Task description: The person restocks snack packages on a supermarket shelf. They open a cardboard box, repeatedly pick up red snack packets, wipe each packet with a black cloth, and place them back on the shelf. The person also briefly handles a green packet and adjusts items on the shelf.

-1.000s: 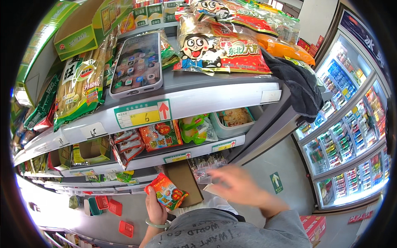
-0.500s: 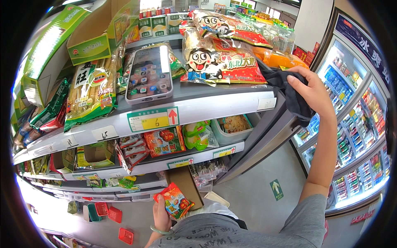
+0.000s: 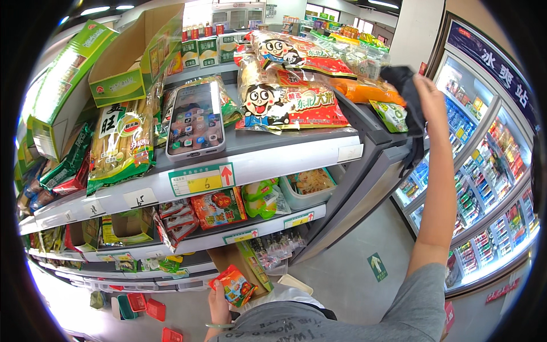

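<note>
Right hand, fingers closed on a bunched black cloth, lifts high at the right end of the upper shelf, while the left hand pinches the left edge of a red-orange snack packet. The cloth's long axis runs nearly upright, its lower end hanging past the shelf's right front corner beside a green packet; it looks limp and creased. The glossy, crinkled snack packet slants from upper left to lower right, beside an open carton below the shelves.
</note>
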{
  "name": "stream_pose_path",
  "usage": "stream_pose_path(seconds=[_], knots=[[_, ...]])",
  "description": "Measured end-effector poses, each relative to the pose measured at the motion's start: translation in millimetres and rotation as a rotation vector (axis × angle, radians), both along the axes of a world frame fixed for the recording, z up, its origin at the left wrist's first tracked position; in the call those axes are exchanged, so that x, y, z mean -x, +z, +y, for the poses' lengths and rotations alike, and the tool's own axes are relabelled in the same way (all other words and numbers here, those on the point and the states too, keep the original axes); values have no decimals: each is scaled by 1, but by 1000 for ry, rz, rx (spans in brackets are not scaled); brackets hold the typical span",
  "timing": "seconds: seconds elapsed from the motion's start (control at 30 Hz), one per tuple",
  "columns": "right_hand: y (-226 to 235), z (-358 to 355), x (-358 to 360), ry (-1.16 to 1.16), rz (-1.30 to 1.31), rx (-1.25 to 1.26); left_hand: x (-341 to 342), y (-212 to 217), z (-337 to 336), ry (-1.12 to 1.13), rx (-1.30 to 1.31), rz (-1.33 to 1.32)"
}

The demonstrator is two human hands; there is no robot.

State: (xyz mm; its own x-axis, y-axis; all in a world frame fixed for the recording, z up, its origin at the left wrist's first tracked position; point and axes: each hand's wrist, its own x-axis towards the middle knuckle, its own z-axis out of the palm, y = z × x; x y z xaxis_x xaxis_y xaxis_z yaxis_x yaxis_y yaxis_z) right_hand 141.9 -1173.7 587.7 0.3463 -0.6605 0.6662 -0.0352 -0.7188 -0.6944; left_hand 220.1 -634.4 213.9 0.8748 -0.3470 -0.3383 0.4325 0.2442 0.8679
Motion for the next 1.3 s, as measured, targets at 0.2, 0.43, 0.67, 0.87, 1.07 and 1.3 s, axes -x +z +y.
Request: stream_pose_path(seconds=[0.2,0.43,0.67,0.87,1.07,1.3], knots=[[-3,-1,-18,-218,392,153,-12,-23,-7,-210,19,48],[41,-5,-18,140,-178,-334,-27,-41,7,149,241,111],[65,-17,-21,431,-354,-196,-24,-41,16,145,275,151],[23,0,-16,90,704,130,-20,-71,21,195,215,132],[1,38,-5,-177,981,426,-32,-126,19,167,86,82],[1,-21,4,-367,563,827,-53,-124,14,23,75,58]])
